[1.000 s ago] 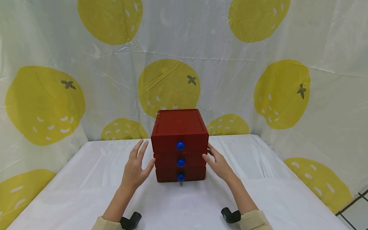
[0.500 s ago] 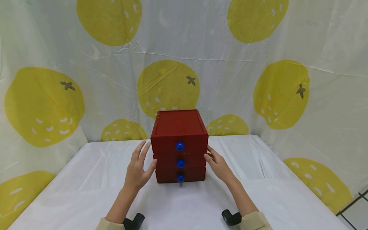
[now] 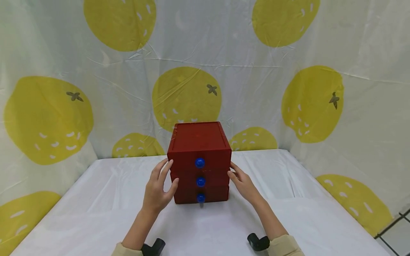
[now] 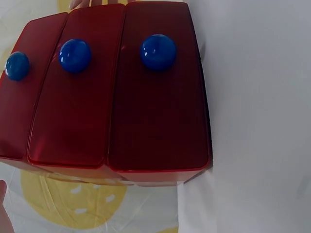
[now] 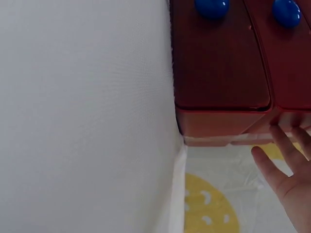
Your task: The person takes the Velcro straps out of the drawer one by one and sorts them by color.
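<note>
**Red drawer unit (image 3: 187, 161) stands between two open hands**

The unit sits upright on a white-covered table (image 3: 105, 199), its front facing the person. Three blue knobs (image 3: 200, 182) run down that front, one to each of the three closed drawers.

The left hand (image 3: 158, 192) is at the unit's left front edge, fingers spread and slightly bent, thumb well out — it has hold of nothing. Whether its fingertips touch the red side, I cannot tell. The right hand (image 3: 244, 185) is at the opposite side, fingers apart, grasping nothing; its fingertips reach the side wall, though contact is unclear.

Black angled devices (image 3: 153, 247) show at both wrists, beside beige sleeves (image 3: 285, 245). Behind hangs a pale curtain (image 3: 237, 46) printed with yellow fruit — grey tiles (image 3: 395, 233) show at the lower right.
</note>
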Demonstrator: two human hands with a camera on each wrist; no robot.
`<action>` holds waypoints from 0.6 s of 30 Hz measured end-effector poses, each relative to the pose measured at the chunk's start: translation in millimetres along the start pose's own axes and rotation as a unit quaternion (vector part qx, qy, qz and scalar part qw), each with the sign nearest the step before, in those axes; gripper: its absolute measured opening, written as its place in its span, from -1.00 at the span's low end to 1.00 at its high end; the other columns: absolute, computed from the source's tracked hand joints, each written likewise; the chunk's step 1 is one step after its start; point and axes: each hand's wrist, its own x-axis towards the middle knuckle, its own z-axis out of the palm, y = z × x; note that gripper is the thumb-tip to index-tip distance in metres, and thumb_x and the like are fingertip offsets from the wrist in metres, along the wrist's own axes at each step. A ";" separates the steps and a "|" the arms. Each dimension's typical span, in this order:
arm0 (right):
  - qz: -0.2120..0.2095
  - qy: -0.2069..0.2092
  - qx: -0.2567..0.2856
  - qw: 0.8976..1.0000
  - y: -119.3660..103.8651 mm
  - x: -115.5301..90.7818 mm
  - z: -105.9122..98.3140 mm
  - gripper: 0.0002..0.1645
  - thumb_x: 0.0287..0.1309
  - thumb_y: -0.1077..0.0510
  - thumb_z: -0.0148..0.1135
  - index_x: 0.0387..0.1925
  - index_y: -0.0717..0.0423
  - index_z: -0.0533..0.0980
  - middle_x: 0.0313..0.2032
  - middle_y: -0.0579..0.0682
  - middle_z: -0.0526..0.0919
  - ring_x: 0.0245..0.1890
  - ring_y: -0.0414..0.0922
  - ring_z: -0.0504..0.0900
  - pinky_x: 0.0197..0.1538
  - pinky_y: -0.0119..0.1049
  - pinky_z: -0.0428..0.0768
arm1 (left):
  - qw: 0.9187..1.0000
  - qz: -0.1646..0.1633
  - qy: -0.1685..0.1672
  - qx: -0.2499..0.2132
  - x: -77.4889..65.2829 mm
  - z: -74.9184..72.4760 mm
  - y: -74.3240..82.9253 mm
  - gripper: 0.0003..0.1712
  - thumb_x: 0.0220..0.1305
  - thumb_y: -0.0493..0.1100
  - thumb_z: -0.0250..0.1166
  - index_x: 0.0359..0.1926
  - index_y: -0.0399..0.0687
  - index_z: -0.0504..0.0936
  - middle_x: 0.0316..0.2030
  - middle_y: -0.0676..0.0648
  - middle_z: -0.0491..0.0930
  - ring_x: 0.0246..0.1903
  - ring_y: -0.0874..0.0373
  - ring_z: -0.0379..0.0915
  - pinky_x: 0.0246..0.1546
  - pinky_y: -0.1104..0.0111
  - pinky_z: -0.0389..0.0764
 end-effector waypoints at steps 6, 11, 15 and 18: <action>-0.018 0.003 -0.004 1.000 6.8 2.6 -0.1 -0.37 0.32 0.00 -0.10 0.35 0.09 0.08 0.30 0.15 0.23 0.18 0.11 0.41 0.18 0.02 0.40 | 0.999 0.023 0.028 -0.034 5.0 5.4 7.8 -0.39 0.29 0.16 -0.06 0.14 -0.19 0.42 0.08 -0.19 0.44 0.06 0.00 0.39 0.14 0.59 0.30; -0.017 0.006 0.003 1.000 11.9 5.0 3.0 -0.36 0.32 -0.01 -0.09 0.35 0.09 0.07 0.30 0.16 0.23 0.17 0.11 0.41 0.19 0.00 0.39 | 0.998 0.030 0.032 -0.046 8.0 8.0 14.3 -0.38 0.29 0.17 -0.05 0.14 -0.20 0.42 0.05 -0.22 0.45 0.06 -0.02 0.38 0.17 0.61 0.27; -0.012 0.010 0.001 1.000 9.9 5.0 3.2 -0.38 0.33 0.04 -0.11 0.35 0.13 0.07 0.30 0.18 0.22 0.17 0.13 0.41 0.19 0.02 0.39 | 0.997 0.037 0.032 -0.054 8.9 9.7 17.9 -0.38 0.29 0.16 -0.05 0.13 -0.22 0.42 0.05 -0.24 0.44 0.06 -0.04 0.38 0.21 0.67 0.14; -0.019 0.022 -0.001 1.000 18.0 6.9 3.7 -0.38 0.32 -0.03 -0.10 0.34 0.06 0.11 0.29 0.13 0.25 0.16 0.08 0.44 0.19 0.01 0.39 | 0.997 0.040 0.026 -0.053 9.0 10.5 19.3 -0.39 0.29 0.16 -0.05 0.13 -0.21 0.42 0.06 -0.22 0.44 0.07 -0.03 0.38 0.22 0.66 0.14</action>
